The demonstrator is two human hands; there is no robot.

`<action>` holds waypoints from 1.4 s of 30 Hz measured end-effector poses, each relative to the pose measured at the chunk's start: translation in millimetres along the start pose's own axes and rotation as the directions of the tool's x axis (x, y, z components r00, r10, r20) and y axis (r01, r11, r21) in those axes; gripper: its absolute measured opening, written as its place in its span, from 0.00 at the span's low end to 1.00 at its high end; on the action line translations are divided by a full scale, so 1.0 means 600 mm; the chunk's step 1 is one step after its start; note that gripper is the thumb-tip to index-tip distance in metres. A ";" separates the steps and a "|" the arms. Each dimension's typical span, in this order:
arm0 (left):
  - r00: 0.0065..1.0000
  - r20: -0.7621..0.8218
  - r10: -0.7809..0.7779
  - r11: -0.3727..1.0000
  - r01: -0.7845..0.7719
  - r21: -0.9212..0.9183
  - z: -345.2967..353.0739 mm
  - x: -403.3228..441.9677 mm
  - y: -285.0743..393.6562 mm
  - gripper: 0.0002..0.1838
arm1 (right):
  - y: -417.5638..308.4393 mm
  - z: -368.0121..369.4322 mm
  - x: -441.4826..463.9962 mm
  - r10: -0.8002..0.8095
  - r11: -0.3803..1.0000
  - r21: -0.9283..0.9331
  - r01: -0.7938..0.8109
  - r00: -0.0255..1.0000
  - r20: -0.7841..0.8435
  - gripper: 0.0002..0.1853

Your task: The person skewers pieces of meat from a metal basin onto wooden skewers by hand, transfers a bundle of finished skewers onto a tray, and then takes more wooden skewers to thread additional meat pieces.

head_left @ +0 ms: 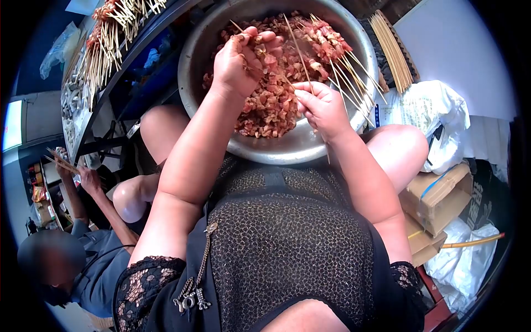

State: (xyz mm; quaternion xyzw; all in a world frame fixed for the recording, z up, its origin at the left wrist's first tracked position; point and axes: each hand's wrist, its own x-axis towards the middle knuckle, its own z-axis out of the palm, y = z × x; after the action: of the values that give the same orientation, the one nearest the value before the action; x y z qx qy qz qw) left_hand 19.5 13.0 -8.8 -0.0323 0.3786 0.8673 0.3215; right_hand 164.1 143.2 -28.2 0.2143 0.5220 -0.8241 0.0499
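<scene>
A wide metal basin (191,83) full of small cut meat pieces (271,113) rests at my lap. Over its left part, my left hand (238,66) is palm up with fingers curled around some meat pieces. My right hand (323,108) pinches a thin wooden skewer (299,52) between thumb and fingers. A second stick passes from this hand toward the left one, its middle hidden by meat and fingers. Inside the basin's right side lie several meat skewers (326,43), their bare stick ends over the rim.
Bare sticks (392,52) lie in a bundle at the upper right. Below them are a white plastic bag (428,119) and cardboard boxes (437,196). At left, a table (77,119) carries many meat skewers (102,52). Another person (105,265) sits there, holding sticks.
</scene>
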 end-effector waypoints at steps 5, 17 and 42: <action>1.000 -0.001 -0.001 0.994 0.000 -0.106 0.004 -0.004 -0.045 0.11 | 0.006 -0.004 0.008 -0.048 0.997 -0.065 0.047 0.999 -0.004 0.09; 0.992 0.127 -0.026 0.185 -0.120 0.975 -0.058 0.004 0.052 0.15 | -0.019 -0.020 -0.002 -0.092 0.994 0.060 0.095 0.995 -0.044 0.07; 0.997 0.072 -0.024 0.947 0.000 0.321 -0.093 -0.010 0.075 0.18 | 0.005 -0.018 -0.008 -0.039 0.993 -0.110 0.041 0.999 0.020 0.09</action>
State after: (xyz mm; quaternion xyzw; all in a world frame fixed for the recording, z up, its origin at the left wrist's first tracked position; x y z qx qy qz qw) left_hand -12.3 -51.0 -17.9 0.0508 0.5020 0.7928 0.3419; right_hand 172.6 151.0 -32.7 0.1934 0.5705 -0.7966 0.0501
